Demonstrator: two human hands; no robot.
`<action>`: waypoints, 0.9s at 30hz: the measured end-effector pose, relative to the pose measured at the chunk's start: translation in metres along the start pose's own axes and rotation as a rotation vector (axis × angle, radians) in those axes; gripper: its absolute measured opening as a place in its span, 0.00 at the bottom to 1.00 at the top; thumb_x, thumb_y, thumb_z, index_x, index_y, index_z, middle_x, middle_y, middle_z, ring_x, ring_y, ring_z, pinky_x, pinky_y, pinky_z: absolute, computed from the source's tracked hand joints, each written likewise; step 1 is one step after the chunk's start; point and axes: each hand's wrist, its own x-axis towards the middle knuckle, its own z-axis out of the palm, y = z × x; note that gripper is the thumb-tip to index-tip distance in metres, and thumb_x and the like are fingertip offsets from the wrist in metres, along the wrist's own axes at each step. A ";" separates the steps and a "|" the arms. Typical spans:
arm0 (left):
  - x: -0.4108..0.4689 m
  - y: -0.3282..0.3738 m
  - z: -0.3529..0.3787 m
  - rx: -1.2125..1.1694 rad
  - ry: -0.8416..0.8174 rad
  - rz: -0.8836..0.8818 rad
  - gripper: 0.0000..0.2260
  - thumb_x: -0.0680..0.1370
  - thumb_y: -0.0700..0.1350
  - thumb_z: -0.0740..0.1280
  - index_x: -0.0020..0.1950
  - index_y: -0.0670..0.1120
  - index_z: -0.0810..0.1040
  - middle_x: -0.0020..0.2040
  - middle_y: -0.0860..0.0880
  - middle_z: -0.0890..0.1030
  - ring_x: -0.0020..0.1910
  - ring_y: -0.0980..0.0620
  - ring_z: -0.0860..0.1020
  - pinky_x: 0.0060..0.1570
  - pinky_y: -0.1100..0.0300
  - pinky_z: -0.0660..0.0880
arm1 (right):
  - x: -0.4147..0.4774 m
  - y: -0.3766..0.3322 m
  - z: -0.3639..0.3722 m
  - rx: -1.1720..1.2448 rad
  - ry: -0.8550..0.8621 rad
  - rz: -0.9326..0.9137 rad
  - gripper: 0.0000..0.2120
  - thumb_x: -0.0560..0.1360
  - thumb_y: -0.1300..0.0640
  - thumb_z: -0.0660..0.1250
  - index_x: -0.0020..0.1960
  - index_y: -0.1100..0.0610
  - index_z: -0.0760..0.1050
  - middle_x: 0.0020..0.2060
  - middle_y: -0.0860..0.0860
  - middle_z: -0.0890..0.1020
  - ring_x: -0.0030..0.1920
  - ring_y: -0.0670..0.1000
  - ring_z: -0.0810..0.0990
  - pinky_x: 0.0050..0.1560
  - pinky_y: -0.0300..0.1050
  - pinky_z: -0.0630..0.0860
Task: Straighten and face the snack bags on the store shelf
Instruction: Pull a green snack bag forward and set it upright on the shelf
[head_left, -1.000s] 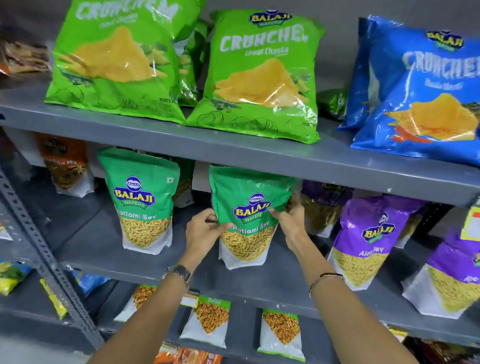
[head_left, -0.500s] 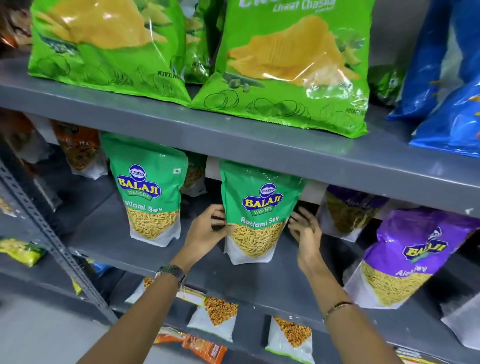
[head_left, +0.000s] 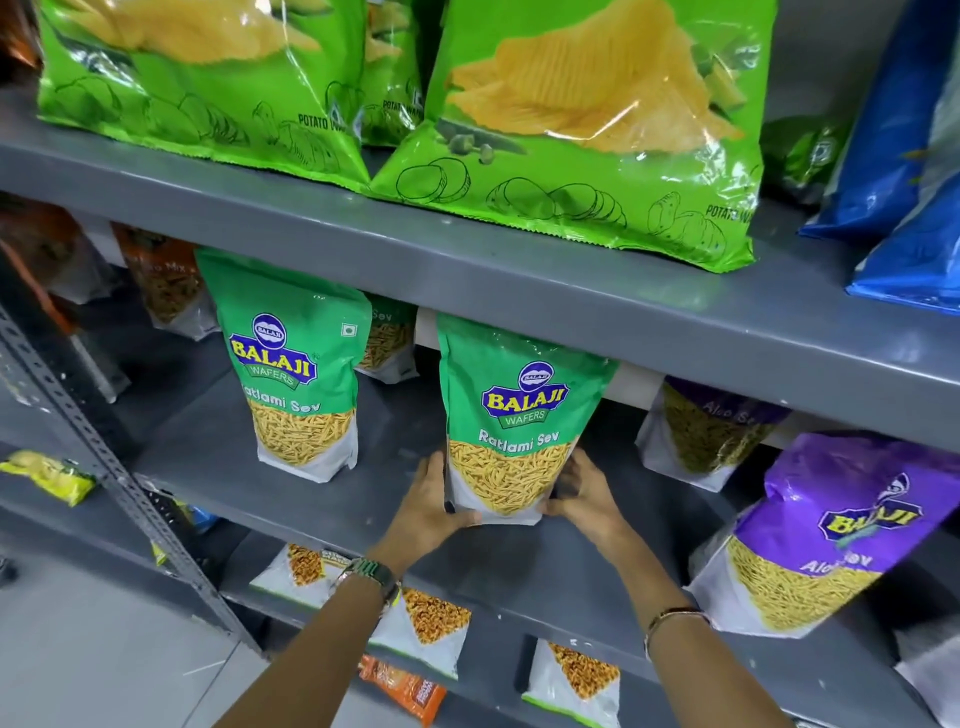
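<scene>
My grip is two bare hands clamped on one pouch: the left hand (head_left: 434, 501) presses its lower left edge, thumb across the bottom front corner, and the right hand (head_left: 584, 491) cups its lower right edge. Between them stands the Ratlami Sev pouch (head_left: 511, 415), green above, with a clear window of yellow strands and a white base, upright with its label facing me. It sits on the middle shelf (head_left: 332, 499), its base set a little back from the near edge. I see a second Ratlami Sev pouch (head_left: 291, 364) well apart to the left, bare shelf between them. To the right, a purple Aloo Sev pouch (head_left: 826, 535) leans near the edge, with open shelf before it. The pouch top nearly meets the upper shelf (head_left: 519, 291).
</scene>
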 end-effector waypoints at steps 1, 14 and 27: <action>0.001 -0.001 -0.001 -0.013 0.009 -0.011 0.32 0.65 0.44 0.76 0.64 0.46 0.64 0.62 0.45 0.71 0.58 0.52 0.69 0.54 0.58 0.69 | 0.000 0.001 0.000 0.006 -0.010 0.001 0.34 0.57 0.77 0.71 0.58 0.58 0.68 0.51 0.51 0.79 0.54 0.52 0.77 0.46 0.40 0.79; 0.005 -0.025 -0.040 -0.131 -0.083 -0.067 0.28 0.67 0.37 0.74 0.63 0.45 0.68 0.64 0.39 0.75 0.61 0.42 0.75 0.59 0.54 0.72 | -0.021 0.018 0.023 -0.116 0.073 -0.013 0.37 0.52 0.57 0.81 0.57 0.54 0.69 0.47 0.47 0.81 0.50 0.51 0.80 0.53 0.55 0.78; 0.007 -0.041 -0.054 -0.179 -0.111 -0.112 0.38 0.67 0.35 0.74 0.72 0.39 0.57 0.71 0.37 0.66 0.68 0.37 0.68 0.65 0.42 0.69 | -0.038 0.007 0.052 0.051 0.047 -0.026 0.29 0.63 0.70 0.74 0.57 0.59 0.64 0.48 0.48 0.78 0.49 0.45 0.78 0.41 0.29 0.77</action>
